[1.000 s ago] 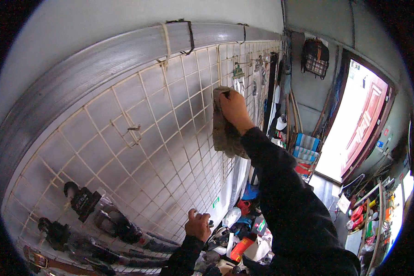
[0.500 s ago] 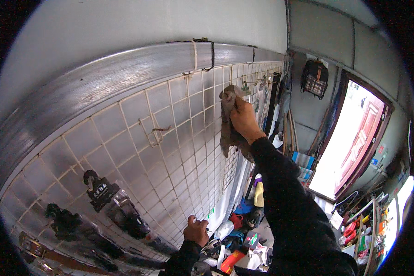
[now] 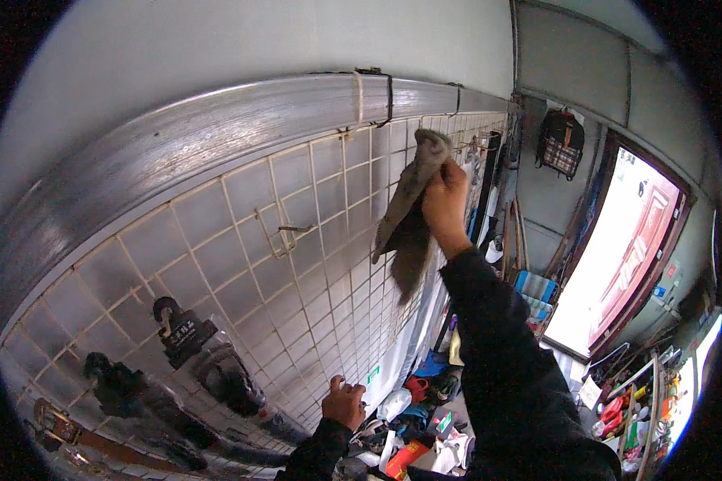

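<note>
A grey-brown rag [image 3: 409, 196] hangs in folds from my right hand [image 3: 447, 204], its fingers closed round the cloth. That hand is raised high against the white wire grid panel [image 3: 249, 232], just below the metal rail [image 3: 241, 120]. Lower down, my left hand [image 3: 344, 403] is at the grid with bent fingers that look hooked on its wires. Between the hands and the packaged belts, a wire hook [image 3: 285, 230] sticks out from the mesh.
Packaged black belts [image 3: 229, 383] and a brown belt [image 3: 112, 449] hang at the lower left. Bags and boxes crowd the floor below, among them a red box [image 3: 407, 458]. A plaid backpack [image 3: 561, 144] hangs near the open doorway [image 3: 618, 256]. Cluttered shelves [image 3: 630, 409] stand at right.
The rag has swung and spread out, its lower end hanging further down. My right hand has shifted slightly along the grid. My left hand stays about where it was; the view has turned slightly.
</note>
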Available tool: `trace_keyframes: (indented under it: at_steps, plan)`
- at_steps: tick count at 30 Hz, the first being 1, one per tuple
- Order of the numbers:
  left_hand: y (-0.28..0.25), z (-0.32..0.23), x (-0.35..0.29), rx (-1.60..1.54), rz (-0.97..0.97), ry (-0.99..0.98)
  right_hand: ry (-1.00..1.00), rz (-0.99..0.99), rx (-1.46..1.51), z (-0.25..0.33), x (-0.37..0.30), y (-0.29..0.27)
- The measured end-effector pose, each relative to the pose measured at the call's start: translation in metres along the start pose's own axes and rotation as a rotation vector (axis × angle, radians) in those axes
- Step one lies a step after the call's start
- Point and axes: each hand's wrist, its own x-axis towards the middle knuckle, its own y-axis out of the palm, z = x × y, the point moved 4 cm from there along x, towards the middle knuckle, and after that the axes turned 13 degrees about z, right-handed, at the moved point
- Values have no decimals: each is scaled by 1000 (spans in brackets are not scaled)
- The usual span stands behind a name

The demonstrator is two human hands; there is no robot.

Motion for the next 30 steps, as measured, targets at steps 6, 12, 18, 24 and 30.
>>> trace_keyframes:
  at_steps: [6, 12, 18, 24, 30]
  plan:
    - [-8, -5, -2, -28, -44, -2, -48, 179, -468, 3, 37, -2]
    - [-5, -1, 1, -5, -8, -27, 417, 178, 646, 5, 22, 0]
    - [5, 6, 1, -19, -28, 38, 202, 53, 698, 16, 34, 12]
    - [3, 2, 1, -17, -8, 36, -144, -37, -574, 18, 36, 13]
    - [-3, -2, -1, -28, 15, -5, -100, 73, -589, -6, -36, 7]
